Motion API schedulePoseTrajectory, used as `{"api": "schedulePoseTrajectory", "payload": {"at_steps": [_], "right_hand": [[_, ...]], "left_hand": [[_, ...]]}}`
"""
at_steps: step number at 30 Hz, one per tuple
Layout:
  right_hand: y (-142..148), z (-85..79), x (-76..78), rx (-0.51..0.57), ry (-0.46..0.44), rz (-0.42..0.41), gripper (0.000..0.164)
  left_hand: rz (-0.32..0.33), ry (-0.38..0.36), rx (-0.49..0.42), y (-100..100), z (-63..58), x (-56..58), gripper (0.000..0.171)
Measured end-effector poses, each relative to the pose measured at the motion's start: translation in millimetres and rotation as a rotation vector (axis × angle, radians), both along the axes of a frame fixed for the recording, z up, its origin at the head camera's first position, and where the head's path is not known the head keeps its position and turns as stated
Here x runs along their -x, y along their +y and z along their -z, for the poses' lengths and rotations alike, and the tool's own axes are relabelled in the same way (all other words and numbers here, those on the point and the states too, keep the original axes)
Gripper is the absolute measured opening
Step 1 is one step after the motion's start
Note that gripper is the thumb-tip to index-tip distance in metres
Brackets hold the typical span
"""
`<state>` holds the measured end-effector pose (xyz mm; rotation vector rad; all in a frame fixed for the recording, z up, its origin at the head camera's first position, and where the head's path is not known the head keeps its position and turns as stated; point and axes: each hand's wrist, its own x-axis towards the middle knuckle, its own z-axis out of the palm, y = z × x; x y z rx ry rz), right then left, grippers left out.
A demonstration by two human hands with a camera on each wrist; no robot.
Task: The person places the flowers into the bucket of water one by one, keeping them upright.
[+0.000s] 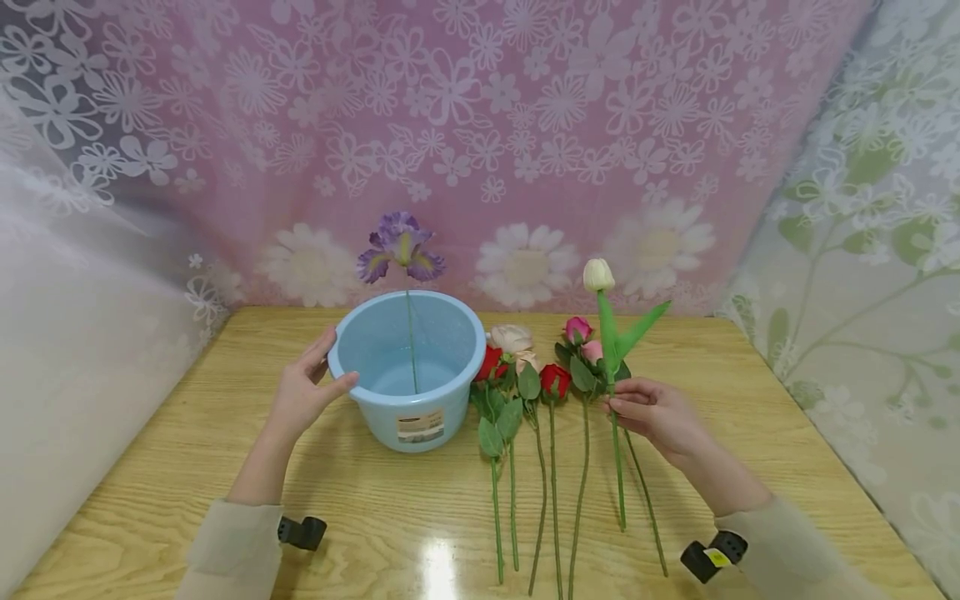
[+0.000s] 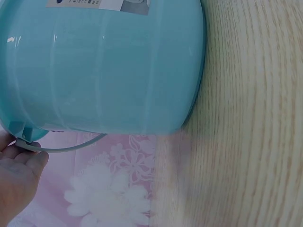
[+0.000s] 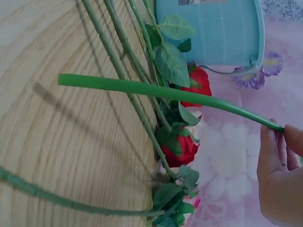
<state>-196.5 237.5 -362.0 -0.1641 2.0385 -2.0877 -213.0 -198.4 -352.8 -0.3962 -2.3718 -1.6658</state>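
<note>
My left hand [image 1: 300,396] holds the light blue bucket [image 1: 377,421] at its left rim, the thumb over the edge and the fingers on the outside. Inside the bucket stands a purple iris [image 1: 403,242] on a thin stem, its bloom above the back rim. A white tulip [image 1: 598,276] with two long green leaves is upright in my right hand [image 1: 663,419], whose thumb and fingers pinch its stem. In the right wrist view the tulip's green stem [image 3: 156,91] slants over the table, its cut end free.
Right of the bucket lie several long-stemmed roses: red ones [image 1: 556,381], a cream one [image 1: 512,337], a magenta one [image 1: 577,329] and a pink one [image 1: 592,351]. They rest on a wooden table [image 1: 360,517]. Flowered curtains [image 1: 510,125] hang behind and at both sides.
</note>
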Motion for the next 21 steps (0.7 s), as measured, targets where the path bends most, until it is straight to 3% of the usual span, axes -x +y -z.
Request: {"api": "schedulePoseTrajectory", "payload": {"at_steps": [6, 11, 21], "right_hand": [[-14, -3.0, 4.0, -0.013, -0.002, -0.018, 0.02], [-23, -6.6, 6.5, -0.005, -0.012, -0.02, 0.027], [-45, -15.8, 12.4, 0.155, -0.018, -0.028, 0.016]], "left_hand": [[-0.002, 0.002, 0.001, 2, -2.8, -2.7, 0.068], [-0.002, 0.001, -0.005, -3, 7.3, 4.9, 0.069], [0.001, 0.008, -0.006, 1, -0.6, -0.8, 0.068]]}}
